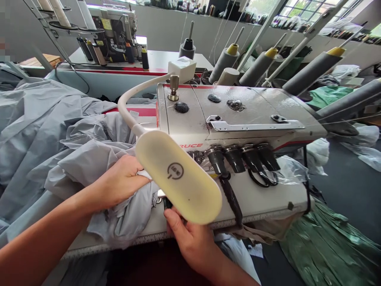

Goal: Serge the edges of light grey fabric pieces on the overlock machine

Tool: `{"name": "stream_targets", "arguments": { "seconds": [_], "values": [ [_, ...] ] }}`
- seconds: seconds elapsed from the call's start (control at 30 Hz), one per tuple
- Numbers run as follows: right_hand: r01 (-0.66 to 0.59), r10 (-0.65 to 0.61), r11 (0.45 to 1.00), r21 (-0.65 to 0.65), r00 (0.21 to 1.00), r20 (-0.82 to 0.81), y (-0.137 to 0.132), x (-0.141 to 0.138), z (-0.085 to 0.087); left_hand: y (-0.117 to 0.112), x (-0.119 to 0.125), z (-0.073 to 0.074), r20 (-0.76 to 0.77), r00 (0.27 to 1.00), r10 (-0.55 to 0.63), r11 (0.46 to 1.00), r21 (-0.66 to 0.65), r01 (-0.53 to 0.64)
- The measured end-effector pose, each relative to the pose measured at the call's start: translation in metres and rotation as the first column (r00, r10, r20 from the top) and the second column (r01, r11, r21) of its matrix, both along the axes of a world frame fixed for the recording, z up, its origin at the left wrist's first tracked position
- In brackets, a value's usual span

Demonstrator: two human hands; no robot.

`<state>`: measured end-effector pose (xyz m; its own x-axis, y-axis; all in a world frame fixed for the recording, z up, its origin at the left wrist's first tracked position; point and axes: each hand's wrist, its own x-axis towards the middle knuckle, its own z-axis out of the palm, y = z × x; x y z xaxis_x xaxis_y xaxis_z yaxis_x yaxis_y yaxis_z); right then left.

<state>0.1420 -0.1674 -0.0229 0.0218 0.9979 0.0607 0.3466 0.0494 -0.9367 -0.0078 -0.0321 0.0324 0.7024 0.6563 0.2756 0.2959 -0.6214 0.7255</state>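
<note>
My left hand (123, 180) is closed on the light grey fabric (131, 210), close to the front of the overlock sewing machine (241, 111). Its fingertips disappear behind the pale oval lamp head (178, 176). Below that lamp, at the table's front edge, my right hand (193, 242) is curled with the thumb on top. Most of its fingers are out of sight, and what they hold cannot be made out. A small dark part shows just beyond the thumb. The lamp covers the needle area.
Grey fabric (38, 119) heaps up at the left. Thread cones (226, 61) stand behind the machine, and another sewing machine (116, 33) is at the back left. Black tubes (217, 159) hang at the machine's front. Green fabric (330, 242) lies at the lower right.
</note>
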Motion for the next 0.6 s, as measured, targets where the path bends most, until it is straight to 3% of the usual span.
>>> {"name": "stream_targets", "arguments": {
  "seconds": [0.1,0.2,0.4,0.53,0.6],
  "values": [
    [-0.165,0.03,0.951,-0.261,0.89,-0.455,0.003,0.002,0.002,-0.009,-0.005,-0.003,-0.04,0.998,-0.044,0.995,0.086,0.047],
    [-0.22,-0.064,0.925,-0.309,0.712,-0.699,0.005,0.004,0.0,-0.017,-0.008,-0.004,-0.089,0.996,-0.026,0.97,0.239,0.046],
    [-0.221,-0.223,0.918,-0.33,0.401,-0.889,0.005,0.008,0.004,-0.033,-0.01,-0.008,-0.167,0.983,-0.071,0.947,0.298,0.119],
    [-0.293,-0.264,0.908,-0.301,0.16,-0.951,0.008,0.011,0.011,-0.045,-0.012,-0.019,-0.198,0.972,-0.129,0.871,0.446,0.206],
    [-0.313,-0.287,0.903,-0.296,0.076,-0.955,0.01,0.012,0.014,-0.049,-0.013,-0.024,-0.252,0.955,-0.153,0.818,0.51,0.265]
  ]
}}
